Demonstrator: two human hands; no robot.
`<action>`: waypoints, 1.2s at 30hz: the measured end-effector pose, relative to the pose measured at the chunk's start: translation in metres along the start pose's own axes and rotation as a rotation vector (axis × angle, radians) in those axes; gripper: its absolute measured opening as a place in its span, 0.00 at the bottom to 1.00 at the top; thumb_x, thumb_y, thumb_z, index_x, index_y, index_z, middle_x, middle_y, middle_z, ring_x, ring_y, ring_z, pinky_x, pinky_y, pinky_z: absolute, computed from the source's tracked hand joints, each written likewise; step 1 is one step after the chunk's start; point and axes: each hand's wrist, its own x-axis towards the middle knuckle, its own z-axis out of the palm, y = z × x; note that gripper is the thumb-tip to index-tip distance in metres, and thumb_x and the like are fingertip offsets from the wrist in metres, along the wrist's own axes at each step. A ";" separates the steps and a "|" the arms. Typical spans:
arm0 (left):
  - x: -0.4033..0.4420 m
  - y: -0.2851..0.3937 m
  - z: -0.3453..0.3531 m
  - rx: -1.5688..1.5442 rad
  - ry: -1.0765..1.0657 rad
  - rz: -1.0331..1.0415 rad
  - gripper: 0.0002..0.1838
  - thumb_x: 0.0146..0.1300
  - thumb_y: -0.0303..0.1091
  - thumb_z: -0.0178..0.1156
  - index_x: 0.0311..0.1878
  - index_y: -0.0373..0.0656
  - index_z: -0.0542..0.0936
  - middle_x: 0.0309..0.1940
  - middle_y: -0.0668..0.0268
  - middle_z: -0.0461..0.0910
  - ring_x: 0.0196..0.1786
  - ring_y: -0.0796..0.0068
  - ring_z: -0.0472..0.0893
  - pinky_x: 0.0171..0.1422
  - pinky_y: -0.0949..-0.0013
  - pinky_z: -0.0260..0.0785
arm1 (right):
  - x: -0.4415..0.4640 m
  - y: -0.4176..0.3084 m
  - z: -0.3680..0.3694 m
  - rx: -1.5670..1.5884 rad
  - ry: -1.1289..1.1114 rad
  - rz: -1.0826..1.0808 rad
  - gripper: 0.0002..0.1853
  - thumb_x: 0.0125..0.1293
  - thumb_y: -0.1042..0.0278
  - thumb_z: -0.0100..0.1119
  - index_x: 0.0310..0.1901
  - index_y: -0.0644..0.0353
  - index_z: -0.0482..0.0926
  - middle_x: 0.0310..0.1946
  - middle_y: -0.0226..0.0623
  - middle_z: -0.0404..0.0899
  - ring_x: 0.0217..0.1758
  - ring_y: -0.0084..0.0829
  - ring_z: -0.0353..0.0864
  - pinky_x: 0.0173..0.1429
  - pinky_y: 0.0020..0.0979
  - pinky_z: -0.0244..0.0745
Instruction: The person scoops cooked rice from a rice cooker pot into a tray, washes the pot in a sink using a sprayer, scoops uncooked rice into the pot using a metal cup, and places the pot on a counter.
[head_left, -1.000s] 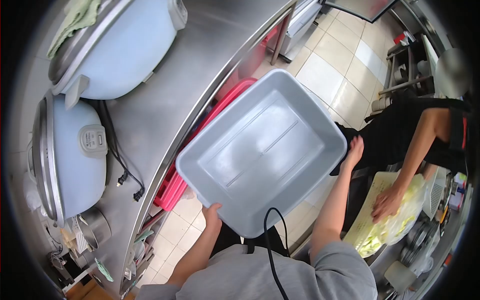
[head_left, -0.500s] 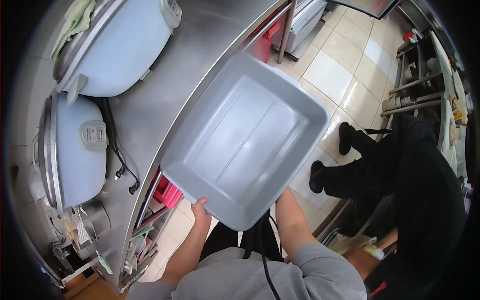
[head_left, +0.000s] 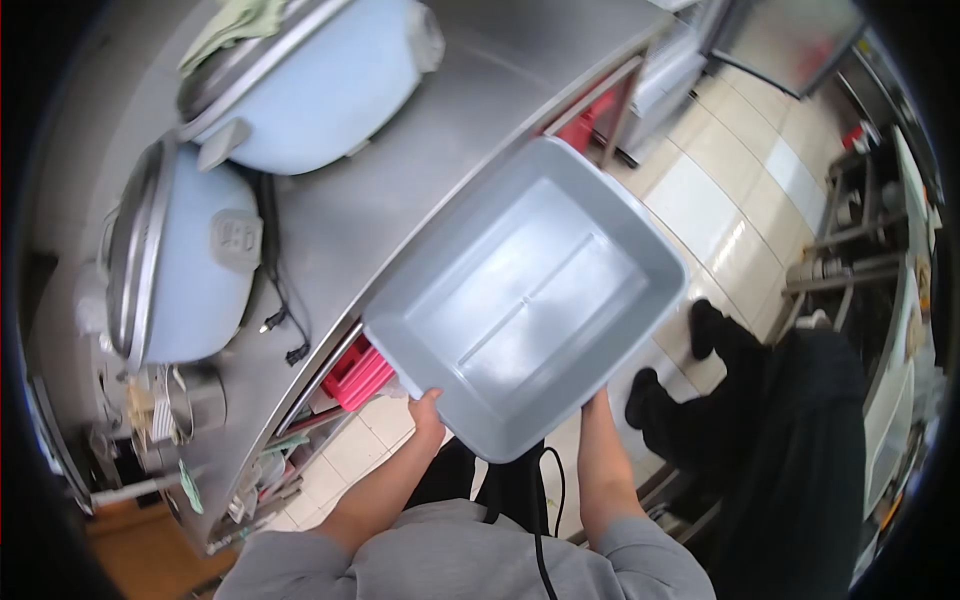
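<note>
Hands (head_left: 427, 412) hold tub (head_left: 525, 300) edges — counter (head_left: 350, 215) edge near, floor (head_left: 692, 205) tiles beyond.

We see a steel counter (head_left: 480, 80) running diagonally above a pale tiled floor (head_left: 715, 190), which catches glossy light. Across the aisle stands a metal shelving rack (head_left: 860, 262); beside the counter's far end is what looks like an open glass door (head_left: 785, 45), though blurred.

Both hands (head_left: 426, 412) grip, forearms reaching forward.
</note>
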 end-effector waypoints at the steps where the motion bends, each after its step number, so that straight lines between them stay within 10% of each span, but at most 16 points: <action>1: 0.002 -0.002 0.001 -0.035 0.025 0.019 0.24 0.47 0.22 0.57 0.50 0.36 0.68 0.42 0.59 0.74 0.45 0.63 0.75 0.52 0.62 0.66 | 0.003 -0.006 -0.002 -0.043 -0.017 0.014 0.30 0.60 0.45 0.49 0.60 0.53 0.62 0.57 0.35 0.65 0.57 0.35 0.65 0.55 0.42 0.62; 5: -0.001 0.013 -0.019 0.027 -0.147 0.019 0.32 0.49 0.35 0.65 0.56 0.34 0.64 0.47 0.55 0.73 0.50 0.64 0.73 0.56 0.63 0.64 | 0.008 -0.040 -0.025 -0.295 -0.042 0.084 0.31 0.59 0.45 0.49 0.60 0.53 0.61 0.58 0.35 0.64 0.57 0.36 0.65 0.54 0.44 0.62; 9: -0.021 0.076 -0.060 0.742 -0.096 -0.280 0.42 0.48 0.48 0.66 0.63 0.39 0.59 0.55 0.54 0.68 0.58 0.64 0.68 0.60 0.62 0.61 | 0.049 -0.086 -0.107 -0.148 0.347 -0.130 0.26 0.58 0.49 0.50 0.55 0.52 0.65 0.54 0.36 0.63 0.51 0.37 0.66 0.46 0.47 0.64; 11: -0.048 0.140 -0.073 1.102 -0.678 -0.271 0.35 0.52 0.48 0.64 0.59 0.39 0.66 0.53 0.57 0.70 0.57 0.65 0.69 0.58 0.64 0.63 | 0.013 -0.138 -0.093 -0.270 0.477 -0.371 0.24 0.56 0.48 0.54 0.48 0.57 0.69 0.40 0.34 0.72 0.41 0.31 0.70 0.42 0.33 0.65; 14: -0.061 0.221 -0.090 1.069 -0.960 0.256 0.27 0.56 0.45 0.61 0.54 0.39 0.71 0.52 0.58 0.72 0.53 0.68 0.72 0.56 0.67 0.65 | -0.007 -0.196 -0.059 -0.162 0.466 -0.725 0.18 0.58 0.52 0.53 0.44 0.55 0.71 0.33 0.30 0.71 0.34 0.26 0.69 0.35 0.28 0.64; 20: -0.119 0.400 -0.129 0.887 -0.397 1.243 0.15 0.54 0.32 0.60 0.46 0.39 0.76 0.42 0.56 0.77 0.48 0.60 0.76 0.53 0.65 0.66 | -0.171 -0.210 0.187 -0.211 -0.029 -0.965 0.20 0.60 0.51 0.54 0.47 0.56 0.73 0.37 0.32 0.75 0.40 0.24 0.74 0.47 0.24 0.66; 28: -0.113 0.535 -0.260 0.826 -0.174 1.359 0.10 0.54 0.26 0.58 0.40 0.35 0.78 0.39 0.58 0.78 0.42 0.64 0.78 0.49 0.69 0.68 | -0.312 -0.107 0.498 -0.734 -0.545 -1.504 0.17 0.60 0.60 0.57 0.43 0.67 0.76 0.39 0.40 0.78 0.43 0.27 0.75 0.49 0.25 0.68; 31: -0.112 0.562 -0.279 0.786 -0.201 1.391 0.10 0.53 0.26 0.58 0.40 0.35 0.78 0.35 0.59 0.79 0.37 0.69 0.78 0.43 0.71 0.69 | -0.322 -0.095 0.594 -1.015 -0.290 -1.857 0.22 0.61 0.55 0.51 0.47 0.68 0.74 0.45 0.51 0.75 0.51 0.47 0.72 0.54 0.36 0.66; 36: -0.111 0.594 -0.284 0.790 -0.137 1.450 0.09 0.52 0.26 0.58 0.36 0.33 0.78 0.35 0.58 0.79 0.35 0.70 0.79 0.42 0.72 0.70 | -0.278 -0.120 0.715 -1.377 0.234 -2.227 0.29 0.58 0.52 0.53 0.58 0.60 0.65 0.53 0.44 0.70 0.53 0.43 0.71 0.55 0.41 0.66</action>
